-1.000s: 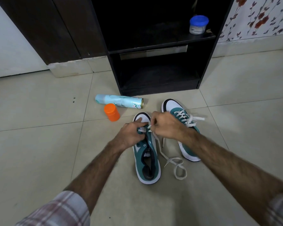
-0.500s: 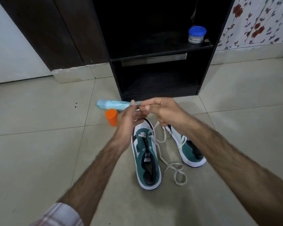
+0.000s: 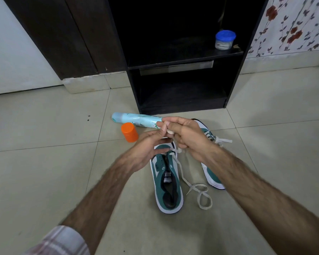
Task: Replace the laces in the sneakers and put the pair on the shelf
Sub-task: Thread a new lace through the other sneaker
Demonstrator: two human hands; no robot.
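Two teal and white sneakers stand on the tiled floor. The near sneaker (image 3: 167, 183) has most eyelets bare, and a white lace (image 3: 197, 192) runs from its front eyelets and trails in loops on the floor to its right. The far sneaker (image 3: 212, 173) is laced, partly hidden by my right forearm. Both hands are raised above the near sneaker's toe. My right hand (image 3: 188, 137) pinches the lace's upper end. My left hand (image 3: 151, 144) meets it with thumb and fingertips on the same end. The dark shelf unit (image 3: 184, 100) stands just beyond.
A light blue spray can (image 3: 134, 119) lies on the floor before the shelf unit, with an orange cap (image 3: 129, 132) beside it. A blue-lidded jar (image 3: 224, 40) sits on the upper shelf. A dark cabinet and white wall are at left, floral wallpaper at right.
Both hands have lifted from the near sneaker's front eyelets, pulling the lace end up. The camera view has shifted slightly.
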